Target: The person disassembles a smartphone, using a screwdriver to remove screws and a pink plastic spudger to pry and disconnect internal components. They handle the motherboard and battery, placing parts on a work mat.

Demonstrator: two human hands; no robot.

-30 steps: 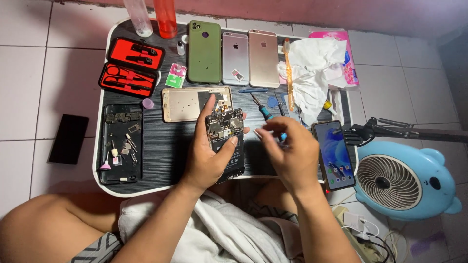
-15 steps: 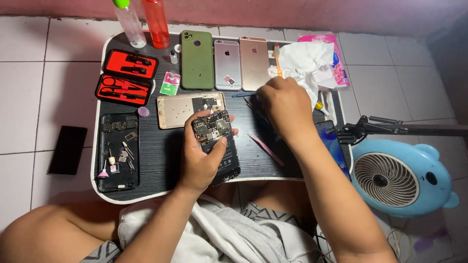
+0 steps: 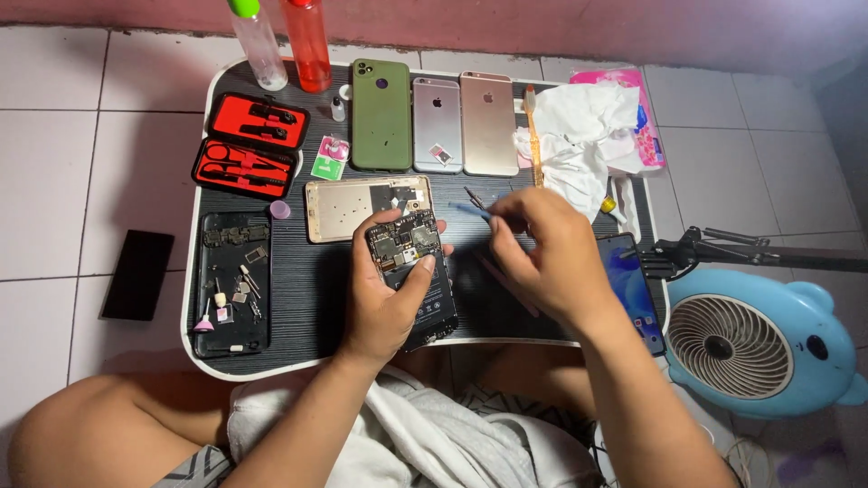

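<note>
While the person is sitting on the tiled floor behind a low black bench [image 3: 316, 298], the left hand [image 3: 384, 303] is gripping an opened phone [image 3: 411, 271] from underneath, thumb lying across its exposed circuit board, holding it just above the bench's near edge. The right hand [image 3: 542, 253] is hovering just to the right of it, fingers pinched shut around a thin blue-handled tool [image 3: 472, 210] whose tip is pointing left toward the phone without touching it. A gold back cover [image 3: 348, 210] is lying flat just behind the phone. Along the far edge a green phone [image 3: 381, 115], a silver phone [image 3: 438, 125] and a rose-gold phone [image 3: 489, 124] are lying face down side by side, with a crumpled white cloth [image 3: 579, 145] to their right. An open red tool case [image 3: 246, 145] is sitting at the far left, and nearer, a dark tray [image 3: 232, 285] is holding small screws and parts. A blue fan [image 3: 759, 339] is standing on the floor off to the right.
</note>
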